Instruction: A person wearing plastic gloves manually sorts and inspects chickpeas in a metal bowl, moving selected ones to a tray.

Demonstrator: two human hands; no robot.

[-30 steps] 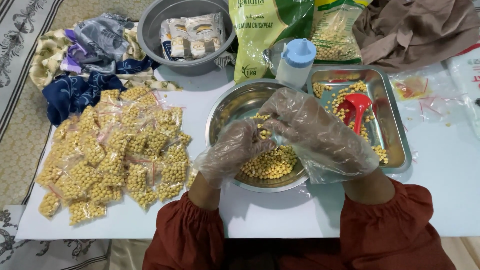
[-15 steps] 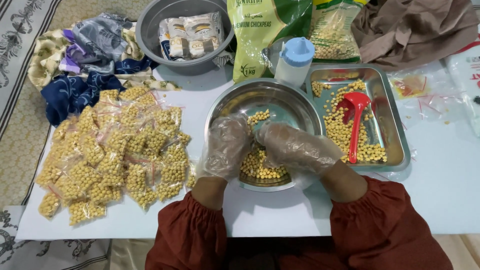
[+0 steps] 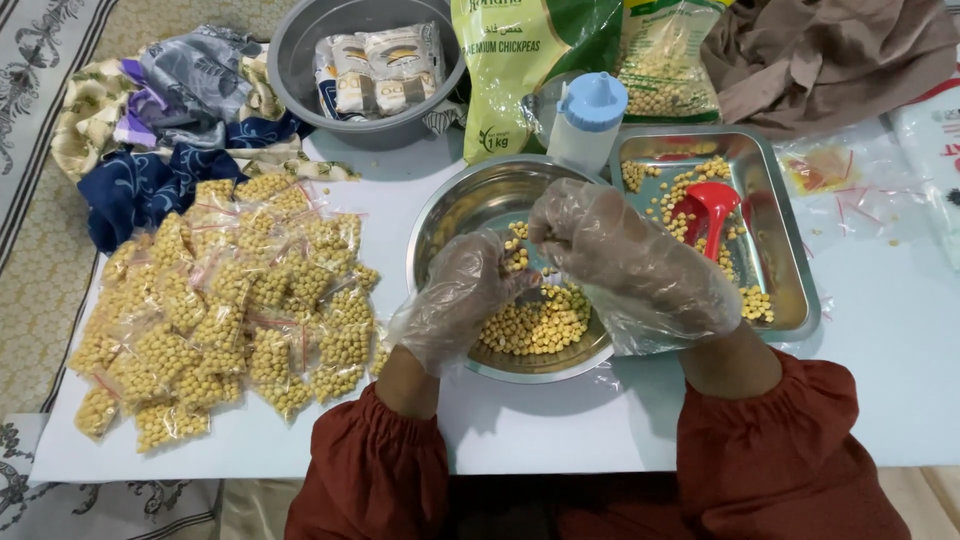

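A round steel bowl (image 3: 455,215) sits near the middle of the white table (image 3: 880,390), with a heap of chickpeas (image 3: 540,322) in its near half. Both hands wear loose clear plastic gloves and hover over the bowl. The left hand (image 3: 462,295) has its fingers curled around a few chickpeas, just above the heap. The right hand (image 3: 630,262) is bunched with its fingers pinched together, close to the left; whether it grips anything I cannot tell. Just right of the bowl is a steel tray (image 3: 790,270) with scattered chickpeas and a red scoop (image 3: 712,208). A white bottle with a blue cap (image 3: 588,122) stands behind the bowl. To the left lies a pile of small filled bags (image 3: 230,305), and a grey basin (image 3: 300,60) holds packets.
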